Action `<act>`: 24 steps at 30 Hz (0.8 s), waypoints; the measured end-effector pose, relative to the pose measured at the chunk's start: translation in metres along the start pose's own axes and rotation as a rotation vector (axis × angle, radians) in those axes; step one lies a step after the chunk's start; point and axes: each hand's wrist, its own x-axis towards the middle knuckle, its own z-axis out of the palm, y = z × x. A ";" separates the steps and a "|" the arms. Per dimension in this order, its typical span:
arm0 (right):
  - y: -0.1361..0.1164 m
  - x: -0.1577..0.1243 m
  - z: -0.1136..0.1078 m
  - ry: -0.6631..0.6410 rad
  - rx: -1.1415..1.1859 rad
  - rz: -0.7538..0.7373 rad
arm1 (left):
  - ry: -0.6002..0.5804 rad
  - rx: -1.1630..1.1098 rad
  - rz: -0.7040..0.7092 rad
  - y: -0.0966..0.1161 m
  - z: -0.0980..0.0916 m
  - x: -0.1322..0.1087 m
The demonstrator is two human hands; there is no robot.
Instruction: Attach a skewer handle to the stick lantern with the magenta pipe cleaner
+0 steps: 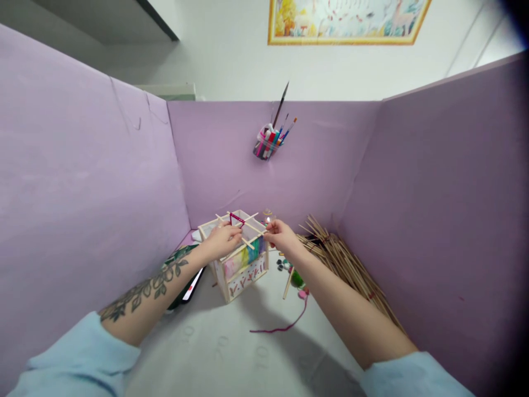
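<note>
A box-shaped frame of pale wooden sticks (227, 289) stands on the table, with multicoloured yarn (244, 257) along its front side and a panel of red marks below. Across its top lie crossed wooden sticks (249, 243), partly wound with dark red yarn (237, 219). My left hand (223, 240) is over the top left, its fingers closed at the crossed sticks. At the right corner, my right hand (281, 235) is pinched by the end of a stick. Whatever sits between those right fingertips is too small to make out.
A bundle of thin sticks (351, 267) lies along the right wall. Small craft pieces (296, 278) and a strand of dark red yarn (279, 330) are near my right forearm. A phone (193, 285) lies left of the box. A cup of brushes and markers (268, 142) hangs on the back wall.
</note>
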 end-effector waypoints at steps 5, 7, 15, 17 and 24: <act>0.004 -0.001 0.001 0.091 -0.116 -0.095 | 0.041 0.073 0.013 0.008 -0.011 -0.007; 0.003 -0.004 0.003 0.116 -0.191 -0.142 | 0.045 0.115 0.001 0.011 -0.016 -0.007; -0.025 -0.034 0.008 0.231 -0.592 -0.299 | -0.140 0.267 0.138 0.024 -0.038 0.012; -0.027 -0.038 0.010 0.229 -0.667 -0.331 | -0.174 0.282 0.149 0.028 -0.047 0.022; -0.018 -0.044 0.009 0.162 -0.754 -0.450 | -0.294 0.214 0.147 0.027 -0.062 0.051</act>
